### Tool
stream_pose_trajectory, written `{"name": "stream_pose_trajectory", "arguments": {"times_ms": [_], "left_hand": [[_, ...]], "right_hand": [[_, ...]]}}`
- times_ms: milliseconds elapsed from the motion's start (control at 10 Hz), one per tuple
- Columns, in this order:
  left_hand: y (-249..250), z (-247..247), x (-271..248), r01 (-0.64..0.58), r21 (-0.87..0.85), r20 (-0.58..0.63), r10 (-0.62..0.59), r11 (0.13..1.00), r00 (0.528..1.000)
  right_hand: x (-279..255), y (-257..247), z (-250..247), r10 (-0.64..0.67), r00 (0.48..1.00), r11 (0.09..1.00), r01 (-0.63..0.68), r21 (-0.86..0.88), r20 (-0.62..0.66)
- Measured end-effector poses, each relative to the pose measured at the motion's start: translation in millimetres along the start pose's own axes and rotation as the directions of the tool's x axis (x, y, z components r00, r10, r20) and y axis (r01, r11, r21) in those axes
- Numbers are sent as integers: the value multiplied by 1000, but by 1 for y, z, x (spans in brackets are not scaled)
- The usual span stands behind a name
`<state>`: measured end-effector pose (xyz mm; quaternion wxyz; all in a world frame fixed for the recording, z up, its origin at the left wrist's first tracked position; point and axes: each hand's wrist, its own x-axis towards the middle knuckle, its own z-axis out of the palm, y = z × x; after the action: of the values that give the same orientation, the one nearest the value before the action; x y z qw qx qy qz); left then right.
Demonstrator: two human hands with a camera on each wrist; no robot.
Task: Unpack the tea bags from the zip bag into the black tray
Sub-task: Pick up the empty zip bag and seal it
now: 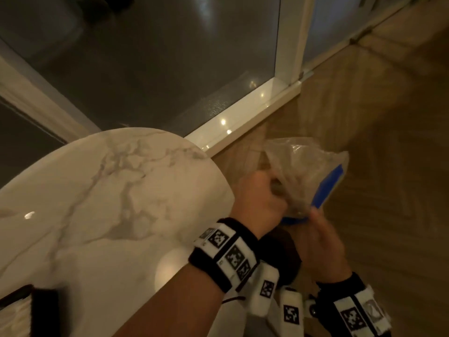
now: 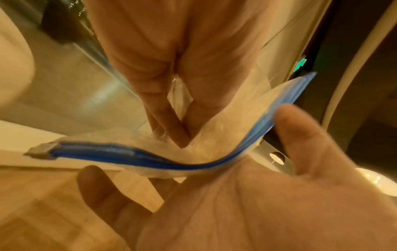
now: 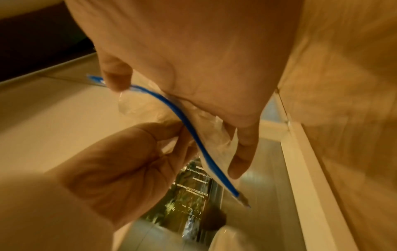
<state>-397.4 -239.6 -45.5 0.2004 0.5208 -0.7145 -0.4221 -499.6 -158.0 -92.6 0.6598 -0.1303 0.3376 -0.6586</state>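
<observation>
A clear zip bag (image 1: 303, 166) with a blue zipper strip (image 1: 328, 188) hangs in the air just past the table's right edge. My left hand (image 1: 257, 198) pinches the bag's plastic below the zipper, thumb against fingers (image 2: 178, 135). My right hand (image 1: 315, 222) is spread under the zipper strip (image 2: 150, 158), its thumb touching the strip and its fingers straight. The grey slider (image 2: 43, 151) sits at one end of the strip. The bag's contents are blurred; I cannot make out tea bags. A dark tray corner (image 1: 46, 310) shows at the bottom left.
A round white marble table (image 1: 109, 203) fills the left side. Wooden herringbone floor (image 1: 376, 178) lies below the bag on the right. A glass door with a white frame (image 1: 243, 113) stands behind the table.
</observation>
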Motion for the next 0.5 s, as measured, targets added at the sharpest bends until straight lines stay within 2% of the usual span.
{"name": "stream_pose_trajectory", "arguments": {"times_ms": [100,200,300,400,500], "left_hand": [[4,36,34,11,-130,118,5,991,993],[5,69,56,33,-153,216,1,988,976],[-12,90,74,69,-106,330,-30,992,944],[-41,98,93,66,75,415,-91,995,905],[-69,96,108,22,261,497,-154,965,854]], "right_hand": [[-6,-18,-10,-169,982,981,158,-115,-88],[9,-32,-40,-508,798,764,243,-598,-325],[40,-24,-73,-339,908,861,194,-470,-245],[59,2,-102,-332,902,816,128,-563,-276],[81,36,-131,-271,904,843,58,-535,-330]]}}
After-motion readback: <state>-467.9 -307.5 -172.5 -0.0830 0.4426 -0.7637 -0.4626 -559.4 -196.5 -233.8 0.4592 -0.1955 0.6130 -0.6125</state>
